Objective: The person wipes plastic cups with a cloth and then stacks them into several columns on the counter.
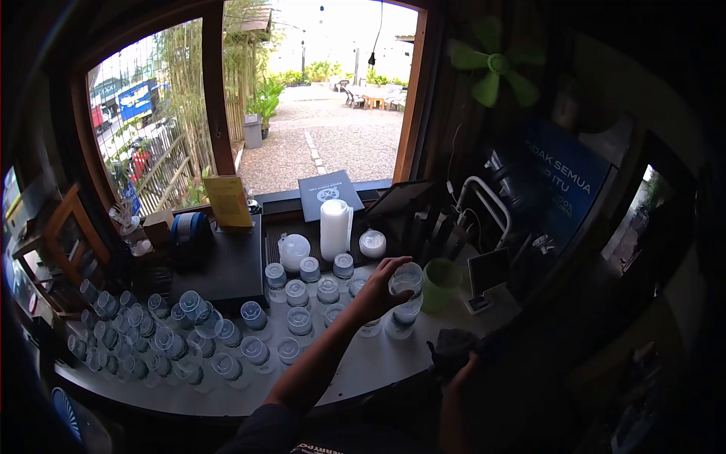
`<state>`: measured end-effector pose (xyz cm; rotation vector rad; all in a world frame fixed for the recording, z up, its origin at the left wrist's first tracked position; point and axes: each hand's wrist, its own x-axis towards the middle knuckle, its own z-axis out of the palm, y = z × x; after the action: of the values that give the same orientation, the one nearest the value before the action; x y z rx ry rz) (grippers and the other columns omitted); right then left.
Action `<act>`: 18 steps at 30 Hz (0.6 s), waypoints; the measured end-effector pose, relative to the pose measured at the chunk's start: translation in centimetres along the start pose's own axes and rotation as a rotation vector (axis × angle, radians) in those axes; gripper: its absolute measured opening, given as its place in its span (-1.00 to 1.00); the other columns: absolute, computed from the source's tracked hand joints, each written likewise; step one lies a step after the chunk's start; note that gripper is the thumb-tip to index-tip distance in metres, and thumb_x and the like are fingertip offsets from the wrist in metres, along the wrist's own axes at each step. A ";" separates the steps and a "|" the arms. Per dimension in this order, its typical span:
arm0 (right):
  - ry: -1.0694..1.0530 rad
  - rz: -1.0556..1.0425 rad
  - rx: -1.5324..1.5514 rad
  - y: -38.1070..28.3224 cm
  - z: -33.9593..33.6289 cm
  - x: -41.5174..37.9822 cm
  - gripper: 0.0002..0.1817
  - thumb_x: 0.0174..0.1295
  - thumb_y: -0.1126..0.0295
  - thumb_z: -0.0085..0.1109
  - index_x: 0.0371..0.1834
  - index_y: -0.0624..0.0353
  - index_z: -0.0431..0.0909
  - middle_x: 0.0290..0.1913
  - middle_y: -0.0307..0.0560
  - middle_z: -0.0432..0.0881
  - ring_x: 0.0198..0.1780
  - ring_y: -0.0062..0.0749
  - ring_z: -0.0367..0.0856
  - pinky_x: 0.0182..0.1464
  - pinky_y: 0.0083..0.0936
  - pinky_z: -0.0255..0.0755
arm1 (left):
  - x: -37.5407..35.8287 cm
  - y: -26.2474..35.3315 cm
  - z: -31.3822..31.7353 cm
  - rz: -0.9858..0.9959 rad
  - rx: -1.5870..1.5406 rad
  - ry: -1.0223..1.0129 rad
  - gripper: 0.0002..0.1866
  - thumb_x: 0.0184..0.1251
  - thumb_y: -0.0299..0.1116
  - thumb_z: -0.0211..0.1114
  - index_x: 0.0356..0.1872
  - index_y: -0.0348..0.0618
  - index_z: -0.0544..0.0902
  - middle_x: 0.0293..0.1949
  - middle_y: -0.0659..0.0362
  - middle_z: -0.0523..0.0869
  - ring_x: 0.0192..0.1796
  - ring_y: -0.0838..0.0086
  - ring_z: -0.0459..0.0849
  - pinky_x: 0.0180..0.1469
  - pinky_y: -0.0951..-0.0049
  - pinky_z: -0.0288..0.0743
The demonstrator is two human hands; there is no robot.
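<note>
My left hand (pixel 387 289) reaches over the counter and is closed around a clear glass (pixel 409 281), thumb on the near side and fingers at its rim. That glass is at the top of what looks like a small stack, with another clear glass (pixel 401 324) below. Lower right, my right hand (pixel 466 372) grips a dark cloth (pixel 454 346) bunched up beyond the counter's front edge; shadow hides part of its fingers. Just right of the held glass stands a green cup (pixel 441 286). Rows of upside-down glasses (pixel 299 321) stand left of my left forearm.
Many more stacked glasses (pixel 162 340) crowd the left of the counter (pixel 333 390). Behind are a white pitcher (pixel 333 231), a round white container (pixel 295 250), a black box (pixel 219 265) and a yellow sign (pixel 228 202). A small screen (pixel 489 271) stands right.
</note>
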<state>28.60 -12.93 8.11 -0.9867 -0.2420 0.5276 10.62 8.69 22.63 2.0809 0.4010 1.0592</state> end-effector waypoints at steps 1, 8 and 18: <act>-0.037 0.009 0.049 -1.7 1.3 -0.4 -0.40 0.45 0.02 -0.04 0.41 0.19 0.38 0.24 0.01 0.56 0.27 -0.22 0.58 0.29 -0.15 0.51 | -0.6 1.1 -0.6 0.002 -0.036 0.023 -0.13 0.16 -0.33 0.59 0.50 -0.07 0.34 0.31 -0.06 0.54 0.38 0.13 0.55 0.38 0.16 0.46; -0.665 -0.826 -0.536 -4.6 11.3 -7.0 -0.14 0.53 -0.28 -0.23 0.59 0.24 0.13 0.58 0.19 0.22 0.60 0.00 0.21 0.54 -0.08 0.15 | -9.5 4.5 2.0 -0.069 -0.285 0.143 -0.12 0.23 -0.37 0.55 0.53 -0.12 0.23 0.33 -0.06 0.54 0.40 0.18 0.53 0.40 0.14 0.42; -1.075 -0.116 -0.282 0.6 14.5 -14.5 -0.42 0.63 0.17 -0.17 0.58 0.27 0.21 0.63 0.22 0.13 0.62 -0.01 0.15 0.56 -0.19 0.12 | -20.0 6.5 -2.6 -0.222 -0.058 0.609 -0.34 0.36 -0.24 0.42 0.40 -0.26 0.41 0.21 -0.09 0.56 0.29 0.14 0.58 0.36 0.21 0.40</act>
<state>9.93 -9.73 15.99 -0.8663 -1.3531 0.8977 -3.97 -5.77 17.32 1.5822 0.8645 1.5315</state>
